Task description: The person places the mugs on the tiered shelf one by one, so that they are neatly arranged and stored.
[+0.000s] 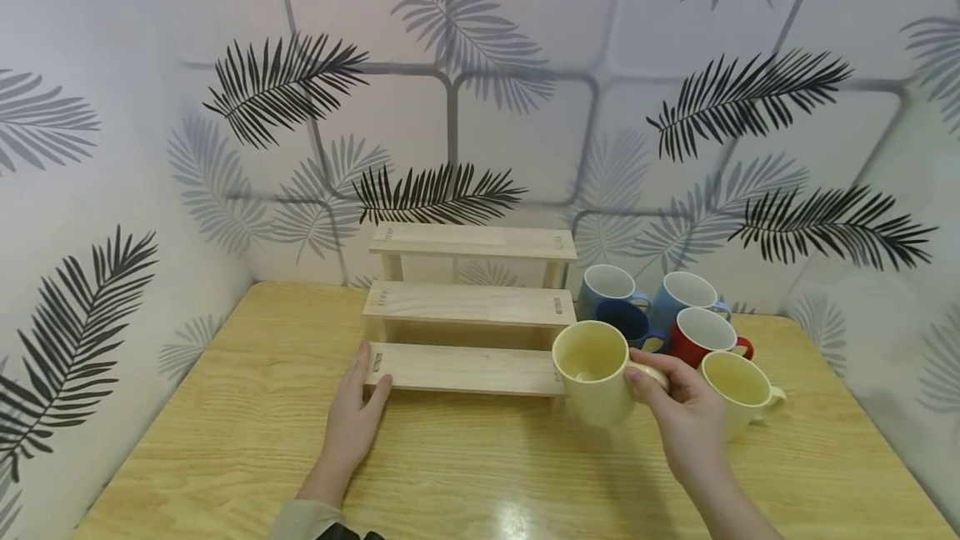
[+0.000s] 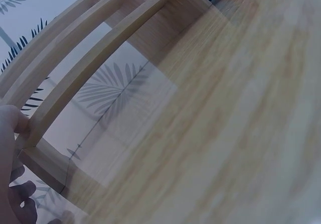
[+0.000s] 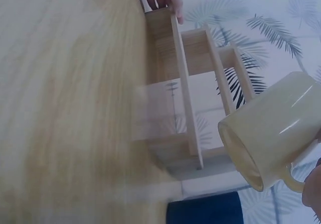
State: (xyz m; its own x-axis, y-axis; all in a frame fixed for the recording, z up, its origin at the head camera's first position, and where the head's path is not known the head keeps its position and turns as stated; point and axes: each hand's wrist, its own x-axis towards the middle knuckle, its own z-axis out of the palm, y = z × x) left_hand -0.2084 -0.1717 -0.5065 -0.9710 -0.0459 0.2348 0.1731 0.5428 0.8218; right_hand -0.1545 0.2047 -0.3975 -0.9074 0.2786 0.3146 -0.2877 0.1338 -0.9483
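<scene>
A three-step wooden shelf (image 1: 468,369) stands on the table. My left hand (image 1: 352,415) holds its lowest board at the left front corner, thumb at the front edge; the left wrist view shows the thumb against the board (image 2: 95,66) and the other fingers beside its end. My right hand (image 1: 686,415) pinches the handle of a pale yellow mug (image 1: 600,394), which is raised off the table in front of the lowest board's right end. Seen from the right wrist, the mug (image 3: 273,128) shows its underside, apart from the shelf.
Right of the shelf, several mugs stand grouped: a grey-blue mug (image 1: 592,294), a light blue mug (image 1: 667,302), a dark blue mug (image 1: 626,319), a red mug (image 1: 686,344) and another yellow mug (image 1: 738,398). Leaf-patterned walls (image 1: 525,140) enclose the wooden table (image 1: 450,465).
</scene>
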